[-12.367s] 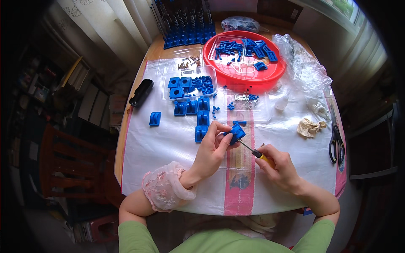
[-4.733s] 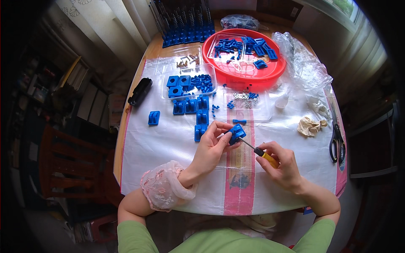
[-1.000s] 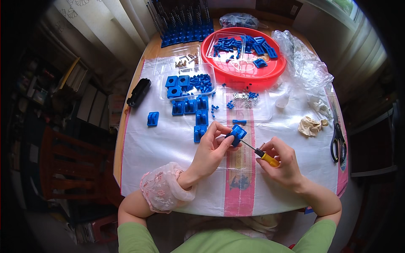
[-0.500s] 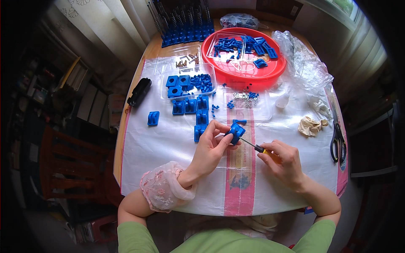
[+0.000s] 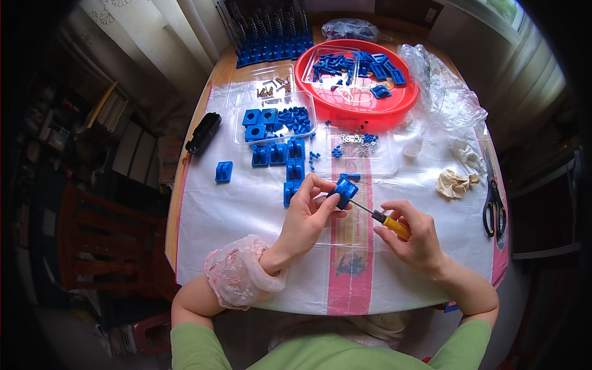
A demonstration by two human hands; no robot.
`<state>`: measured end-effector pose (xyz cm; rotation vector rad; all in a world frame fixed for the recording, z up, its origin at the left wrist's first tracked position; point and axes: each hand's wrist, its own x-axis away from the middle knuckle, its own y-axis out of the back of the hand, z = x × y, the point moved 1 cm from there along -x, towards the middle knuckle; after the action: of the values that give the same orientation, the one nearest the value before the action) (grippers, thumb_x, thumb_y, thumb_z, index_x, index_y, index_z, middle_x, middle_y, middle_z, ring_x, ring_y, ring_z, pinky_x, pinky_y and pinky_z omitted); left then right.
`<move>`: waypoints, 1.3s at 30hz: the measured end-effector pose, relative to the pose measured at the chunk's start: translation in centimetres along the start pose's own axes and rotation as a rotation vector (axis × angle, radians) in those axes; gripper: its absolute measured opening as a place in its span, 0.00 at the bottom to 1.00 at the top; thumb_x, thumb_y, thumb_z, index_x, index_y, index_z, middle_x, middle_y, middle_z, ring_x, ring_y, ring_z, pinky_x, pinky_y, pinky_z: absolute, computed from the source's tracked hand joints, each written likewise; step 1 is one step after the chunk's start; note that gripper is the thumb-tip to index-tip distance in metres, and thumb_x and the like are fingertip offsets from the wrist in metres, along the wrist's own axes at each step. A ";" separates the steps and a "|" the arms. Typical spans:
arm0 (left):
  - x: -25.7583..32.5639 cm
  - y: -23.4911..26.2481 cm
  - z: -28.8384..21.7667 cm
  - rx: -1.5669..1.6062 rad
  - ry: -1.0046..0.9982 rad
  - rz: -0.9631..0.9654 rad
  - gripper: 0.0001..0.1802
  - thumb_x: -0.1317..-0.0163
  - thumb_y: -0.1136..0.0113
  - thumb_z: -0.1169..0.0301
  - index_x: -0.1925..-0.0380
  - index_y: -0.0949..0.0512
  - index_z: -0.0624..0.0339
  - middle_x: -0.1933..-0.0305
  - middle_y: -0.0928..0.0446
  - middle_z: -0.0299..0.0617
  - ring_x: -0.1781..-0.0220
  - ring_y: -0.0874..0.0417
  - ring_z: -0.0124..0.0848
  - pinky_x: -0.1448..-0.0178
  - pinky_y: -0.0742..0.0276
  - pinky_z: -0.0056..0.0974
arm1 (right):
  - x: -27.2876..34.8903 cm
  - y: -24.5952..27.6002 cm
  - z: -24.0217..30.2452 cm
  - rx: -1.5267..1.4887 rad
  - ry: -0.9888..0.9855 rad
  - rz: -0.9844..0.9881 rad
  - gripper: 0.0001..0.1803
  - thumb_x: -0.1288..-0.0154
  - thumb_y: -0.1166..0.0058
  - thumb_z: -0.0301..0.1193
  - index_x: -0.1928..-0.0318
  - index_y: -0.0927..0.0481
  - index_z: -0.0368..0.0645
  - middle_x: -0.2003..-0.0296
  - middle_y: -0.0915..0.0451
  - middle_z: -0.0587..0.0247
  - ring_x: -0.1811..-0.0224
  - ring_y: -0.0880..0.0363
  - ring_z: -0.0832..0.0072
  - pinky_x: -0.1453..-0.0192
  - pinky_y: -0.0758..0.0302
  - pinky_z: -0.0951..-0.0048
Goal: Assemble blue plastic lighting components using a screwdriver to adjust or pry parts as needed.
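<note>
Above the middle of the white table cover, my left hand pinches a blue plastic block between thumb and fingers. From the right, a screwdriver with a yellow handle and black collar points its thin shaft into that block; the tip is hidden there. Around the handle my right hand is loosely curled, the thumb and forefinger a little apart. A small blue bar lies just beyond the held block. Next to my left fingers stand several finished-looking blue blocks in a column and row.
A clear tray holds blue parts; brass-coloured pins lie behind it. White nuts sit in another shallow tray. Farther back are a red basin and a blue rack with springs. Scissors lie right, a black case left.
My right fingers have loosened and spread around the screwdriver handle, so more of its yellow shows. My left hand and the blue block have barely moved.
</note>
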<state>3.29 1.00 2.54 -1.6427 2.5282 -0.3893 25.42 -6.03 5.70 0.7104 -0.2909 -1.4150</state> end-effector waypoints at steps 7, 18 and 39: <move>-0.1 0.1 0.0 -0.008 -0.002 0.003 0.06 0.25 0.47 0.76 0.53 0.33 0.62 0.50 0.21 0.46 0.50 0.13 0.32 0.51 0.13 0.33 | 0.3 -0.5 -0.8 -0.039 -0.001 -0.050 0.16 0.42 0.32 0.20 0.58 0.27 0.37 0.70 0.20 0.54 0.71 0.16 0.63 0.69 0.21 0.66; -0.1 0.2 0.1 -0.042 0.003 0.006 0.07 0.24 0.48 0.76 0.52 0.34 0.60 0.50 0.19 0.47 0.50 0.13 0.32 0.49 0.12 0.34 | 0.1 0.0 -0.5 0.028 -0.013 -0.021 0.13 0.41 0.30 0.23 0.66 0.26 0.36 0.73 0.20 0.55 0.75 0.18 0.65 0.73 0.25 0.67; -0.2 0.3 0.1 -0.034 -0.002 0.002 0.07 0.24 0.48 0.76 0.52 0.34 0.60 0.50 0.20 0.47 0.50 0.13 0.31 0.50 0.12 0.33 | -0.1 -0.1 -1.2 0.086 -0.009 -0.055 0.11 0.36 0.32 0.30 0.60 0.20 0.37 0.73 0.18 0.54 0.76 0.18 0.65 0.73 0.23 0.67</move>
<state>3.14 1.26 2.39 -1.6514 2.5482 -0.3466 26.05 -5.62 4.74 0.7877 -0.3429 -1.4651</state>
